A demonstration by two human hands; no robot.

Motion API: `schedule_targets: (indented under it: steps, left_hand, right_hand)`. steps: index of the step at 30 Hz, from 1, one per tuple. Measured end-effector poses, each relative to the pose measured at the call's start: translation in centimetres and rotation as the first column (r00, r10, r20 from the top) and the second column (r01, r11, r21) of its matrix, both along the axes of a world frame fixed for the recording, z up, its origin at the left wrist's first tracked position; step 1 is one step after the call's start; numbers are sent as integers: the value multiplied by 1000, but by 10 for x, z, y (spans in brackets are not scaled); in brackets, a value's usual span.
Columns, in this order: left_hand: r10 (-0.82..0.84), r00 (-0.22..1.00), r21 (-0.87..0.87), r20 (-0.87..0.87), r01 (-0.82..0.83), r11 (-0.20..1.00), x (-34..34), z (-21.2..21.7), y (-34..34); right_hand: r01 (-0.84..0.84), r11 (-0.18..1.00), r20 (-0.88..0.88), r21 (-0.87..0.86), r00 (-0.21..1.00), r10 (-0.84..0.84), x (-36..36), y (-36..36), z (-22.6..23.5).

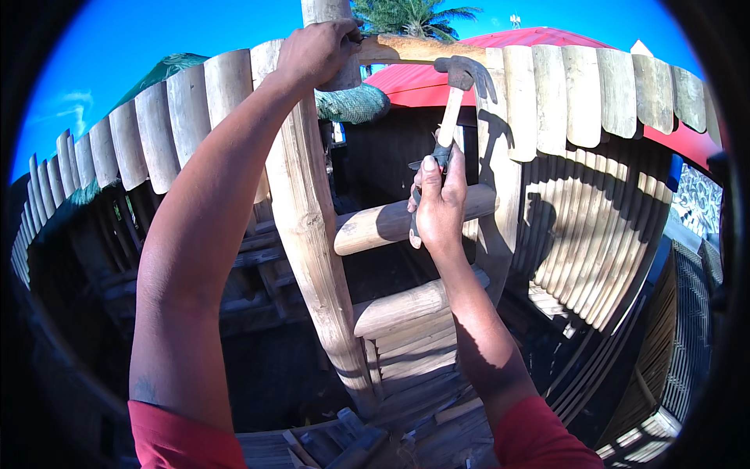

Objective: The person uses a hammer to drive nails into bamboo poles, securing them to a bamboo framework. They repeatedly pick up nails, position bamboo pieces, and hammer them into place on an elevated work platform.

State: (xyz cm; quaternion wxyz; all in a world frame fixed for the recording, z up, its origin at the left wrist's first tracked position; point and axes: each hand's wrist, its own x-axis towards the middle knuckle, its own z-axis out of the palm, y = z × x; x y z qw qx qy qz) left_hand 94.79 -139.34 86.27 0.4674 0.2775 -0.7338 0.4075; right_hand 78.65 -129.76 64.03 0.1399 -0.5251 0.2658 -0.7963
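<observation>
At the upper middle, my left hand (319, 53) reaches up and curls round a pale round wooden post (326, 11); part of its fingers is hidden behind the wood. My right hand (441, 199) is closed on the handle of a claw hammer (450, 117). The hammer's dark head (461, 74) points up, just below a light wooden crosspiece (414, 49) that spans the top of the frame. Dark wrapping covers part of the handle by my thumb. A thin dark object beside the grip is too small to name.
Round rungs (383, 223) join a thick left upright (301, 203) to a right upright (496, 156). Rows of split-log slats (168, 117) curve away on both sides. Behind rises a red roof (539, 37). Loose wood offcuts (344, 442) lie below, and a slatted wall (586, 227) stands right.
</observation>
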Motion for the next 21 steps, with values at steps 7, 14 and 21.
schedule_targets:
  steps: [7,14,21]
  left_hand:
    - [53,998,37,46,-55,998,0,3,-1]
    - [-22,999,-33,41,24,999,1,3,-11]
    - [-28,999,-58,16,29,998,2,3,-18]
  right_hand:
    - [108,947,-56,-302,990,-131,1,4,38]
    - [87,994,-151,-63,984,-96,13,0,56]
    - [-74,995,-210,74,974,88,14,-1,49]
